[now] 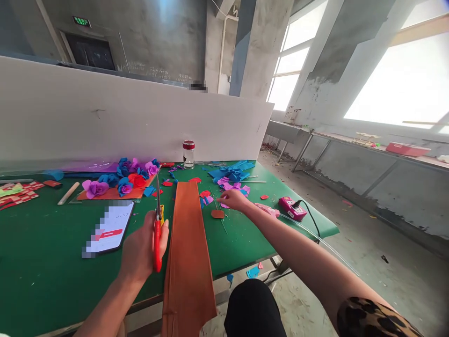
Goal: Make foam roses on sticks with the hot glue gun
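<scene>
My left hand (140,243) is closed around a pair of scissors (157,238) with red handles, its blades pointing up and away from me. Beside it, a long strip of orange-brown crepe paper (189,238) runs across the green table and hangs over the near edge. My right hand (234,199) reaches in from the right, over paper scraps and thin stems, its fingers loosely stretched leftward with nothing visible in them. Just below those fingertips lies a small brown paper piece (217,214) with rounded corners.
Paper flowers (122,178) in purple, blue and red sit at the back left, near a phone (110,228) and a wooden stick (68,193). A lidded jar (188,155) stands by the white board (140,112). Blue paper (233,172), a pink glue gun (267,209) and a corded pink power block (292,208) lie right.
</scene>
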A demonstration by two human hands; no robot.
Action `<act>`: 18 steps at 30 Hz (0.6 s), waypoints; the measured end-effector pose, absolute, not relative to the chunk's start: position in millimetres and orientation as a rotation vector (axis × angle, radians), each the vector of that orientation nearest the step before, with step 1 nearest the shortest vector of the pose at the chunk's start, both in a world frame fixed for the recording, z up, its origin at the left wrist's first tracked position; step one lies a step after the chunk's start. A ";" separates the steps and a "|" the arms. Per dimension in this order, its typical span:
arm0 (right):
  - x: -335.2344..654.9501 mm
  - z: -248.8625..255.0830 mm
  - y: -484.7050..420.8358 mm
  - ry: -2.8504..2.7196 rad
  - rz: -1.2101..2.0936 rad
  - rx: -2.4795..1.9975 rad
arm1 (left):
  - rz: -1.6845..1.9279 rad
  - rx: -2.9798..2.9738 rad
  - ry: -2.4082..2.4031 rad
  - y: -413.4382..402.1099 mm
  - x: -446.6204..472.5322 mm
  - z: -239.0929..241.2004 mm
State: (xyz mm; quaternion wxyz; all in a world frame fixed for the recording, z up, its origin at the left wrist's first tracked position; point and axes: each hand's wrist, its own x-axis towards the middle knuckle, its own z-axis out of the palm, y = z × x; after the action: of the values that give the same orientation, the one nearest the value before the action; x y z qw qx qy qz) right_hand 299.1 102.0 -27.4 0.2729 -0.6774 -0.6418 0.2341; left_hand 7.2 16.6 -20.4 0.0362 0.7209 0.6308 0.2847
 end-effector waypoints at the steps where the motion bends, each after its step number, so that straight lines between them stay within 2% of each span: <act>1: 302.8 -23.4 107.4 -1.720 0.589 -1.832 | 0.841 2.247 1.937 16.5 7.7 -20.8; 11: 334.3 8.3 132.6 -1.777 0.661 -1.696 | 0.726 2.229 1.875 14.5 10.2 -25.6; 18: 313.9 -5.7 193.2 -1.783 0.619 -1.751 | 0.779 2.197 1.829 17.2 4.7 -29.3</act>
State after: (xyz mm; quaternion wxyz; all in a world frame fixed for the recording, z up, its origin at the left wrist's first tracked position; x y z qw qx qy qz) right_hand 313.9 193.2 -5.7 0.2797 -0.6530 -0.6650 0.2307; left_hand 4.7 17.2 -29.3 0.0893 0.7384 0.6149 0.2619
